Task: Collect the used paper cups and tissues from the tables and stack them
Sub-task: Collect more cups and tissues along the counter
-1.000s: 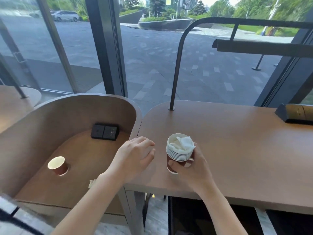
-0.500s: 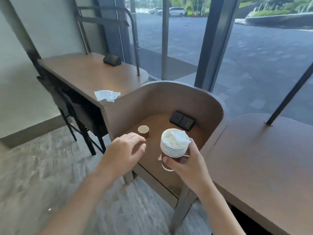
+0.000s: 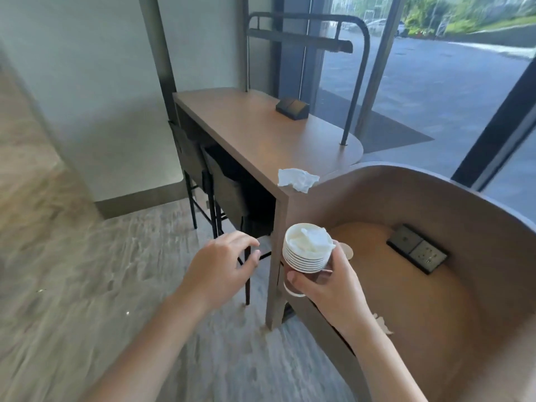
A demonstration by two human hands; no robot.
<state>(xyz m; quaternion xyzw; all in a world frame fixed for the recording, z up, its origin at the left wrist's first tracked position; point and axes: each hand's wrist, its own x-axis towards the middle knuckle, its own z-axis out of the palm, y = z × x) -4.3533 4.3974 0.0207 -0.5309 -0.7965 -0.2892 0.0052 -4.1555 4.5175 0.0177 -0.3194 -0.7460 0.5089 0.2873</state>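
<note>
Stack of paper cups [image 3: 304, 258]: several nested, white rims, brown wall showing at the base, roughly upright, gripped low down by the right hand [image 3: 327, 288] in the air at the near edge of the curved-walled desk [image 3: 435, 285]. Crumpled white tissue [image 3: 311, 241] fills the top cup. Second tissue [image 3: 297, 179]: crumpled, lying at the near corner of the long table [image 3: 246, 126]. Single cup [image 3: 347, 250] on the desk, mostly hidden behind the hand. Small white scrap [image 3: 383, 324] on the desk beside the forearm.

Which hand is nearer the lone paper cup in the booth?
Right. The right hand, gripping the cup stack, partly hides the lone paper cup; the left hand hovers over the floor, left of the booth.
</note>
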